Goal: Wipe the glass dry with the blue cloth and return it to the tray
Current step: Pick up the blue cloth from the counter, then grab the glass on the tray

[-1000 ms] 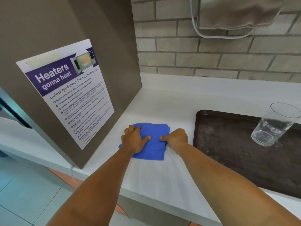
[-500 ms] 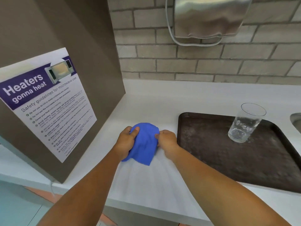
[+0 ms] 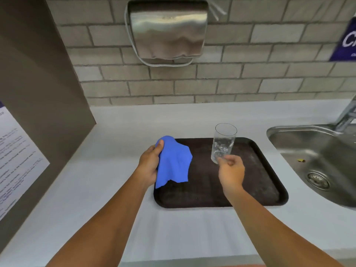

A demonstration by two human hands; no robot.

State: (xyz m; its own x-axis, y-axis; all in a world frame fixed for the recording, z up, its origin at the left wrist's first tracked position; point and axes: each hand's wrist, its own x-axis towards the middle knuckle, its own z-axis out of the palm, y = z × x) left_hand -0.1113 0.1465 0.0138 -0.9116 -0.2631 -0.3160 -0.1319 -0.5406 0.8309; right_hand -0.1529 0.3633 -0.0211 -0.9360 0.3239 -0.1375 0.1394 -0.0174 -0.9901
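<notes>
Both forearms reach in over the near edge of the white desk (image 3: 119,189). Left hand (image 3: 149,164) has the blue cloth (image 3: 174,162) bunched in its grip, thumb on top, cloth hanging loose and draped over the left end of the dark tray (image 3: 269,170). Right hand (image 3: 230,171) is at the base of the glass (image 3: 223,144), fingers curled toward it; contact looks likely, but can't tell if the grip is actually closed on it or just arriving. Glass stands upright on the tray, toward the back, droplets visible inside the lower half. Steel sink (image 3: 317,157) to the right of the tray; wall dispenser (image 3: 167,29) on the brick behind. Step in hand, I'd say: picking up the glass, wiping not started. Next move needs a firm hold low on the wet glass, lift clear of the tray, bring it to the cloth. Slip risk: glass is wet and held near the bottom.
</notes>
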